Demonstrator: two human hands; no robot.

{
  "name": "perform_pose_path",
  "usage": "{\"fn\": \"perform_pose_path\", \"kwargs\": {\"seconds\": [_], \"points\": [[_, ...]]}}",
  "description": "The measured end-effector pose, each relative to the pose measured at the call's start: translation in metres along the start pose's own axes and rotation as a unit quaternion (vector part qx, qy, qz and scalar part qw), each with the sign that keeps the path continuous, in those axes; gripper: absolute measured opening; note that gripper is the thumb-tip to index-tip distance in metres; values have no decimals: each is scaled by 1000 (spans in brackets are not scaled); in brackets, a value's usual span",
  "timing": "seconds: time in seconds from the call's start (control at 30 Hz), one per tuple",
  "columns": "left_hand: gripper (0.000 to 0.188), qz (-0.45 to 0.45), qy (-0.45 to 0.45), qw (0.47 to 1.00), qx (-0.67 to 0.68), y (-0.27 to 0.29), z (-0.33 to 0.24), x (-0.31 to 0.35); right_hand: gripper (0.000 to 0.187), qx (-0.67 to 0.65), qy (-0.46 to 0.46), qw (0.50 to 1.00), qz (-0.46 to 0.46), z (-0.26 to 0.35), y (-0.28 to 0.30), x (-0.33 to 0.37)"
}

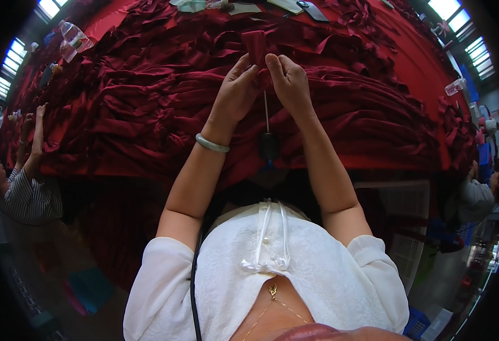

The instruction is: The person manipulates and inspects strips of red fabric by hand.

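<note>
Dark red fabric strip (254, 45) rises in a flat loop between my two hands, over the heaped cloth. My left hand (238, 88), with a pale bangle on its wrist, pinches the strip's left side between thumb and fingers. On the other side, my right hand (289, 85) is closed on the strip, thumb pointing up; its fingertips are partly hidden. Just below the hands a thin metal rod (266, 111) stands up from a black holder (269, 146) at the table's near edge. Whether the strip touches the rod's tip is hidden.
Piles of dark red strips (147, 102) cover much of the red table (440, 68). A clear plastic bottle (73, 40) lies at the far left, another bottle (455, 86) at the right. A phone (312, 10) lies at the back. Other people work at left (30, 193) and right (474, 196).
</note>
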State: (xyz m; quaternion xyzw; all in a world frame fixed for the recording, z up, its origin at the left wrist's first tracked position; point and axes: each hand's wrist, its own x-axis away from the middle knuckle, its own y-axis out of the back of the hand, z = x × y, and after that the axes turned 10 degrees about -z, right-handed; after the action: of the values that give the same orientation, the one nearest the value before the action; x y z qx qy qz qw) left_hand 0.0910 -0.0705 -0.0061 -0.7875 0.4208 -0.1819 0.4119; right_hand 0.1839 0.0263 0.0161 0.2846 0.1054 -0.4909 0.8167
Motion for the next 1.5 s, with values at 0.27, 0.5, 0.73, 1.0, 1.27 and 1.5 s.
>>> {"fn": "perform_pose_path", "kwargs": {"seconds": [0.27,0.5,0.73,1.0,1.27,1.5], "points": [[22,62,-327,873,-356,28,-4,-39,39,-26,46,999,-4,-3,-20,8],[11,6,19,1000,-10,2,-27,-69,37,35,65,997,-16,2,-14,21],[11,-20,-4,999,-35,3,-21,-64,36,41,60,997,-8,7,-6,38],[25,-47,-24,998,19,7,-6,-36,32,62,73,995,18,1,2,54],[34,-5,10,999,-38,22,-1,-3,51,17,13,999,38,2,3,7],[24,44,-397,753,-523,7,-14,-31,29,-14,35,999,32,-8,-16,11]]}}
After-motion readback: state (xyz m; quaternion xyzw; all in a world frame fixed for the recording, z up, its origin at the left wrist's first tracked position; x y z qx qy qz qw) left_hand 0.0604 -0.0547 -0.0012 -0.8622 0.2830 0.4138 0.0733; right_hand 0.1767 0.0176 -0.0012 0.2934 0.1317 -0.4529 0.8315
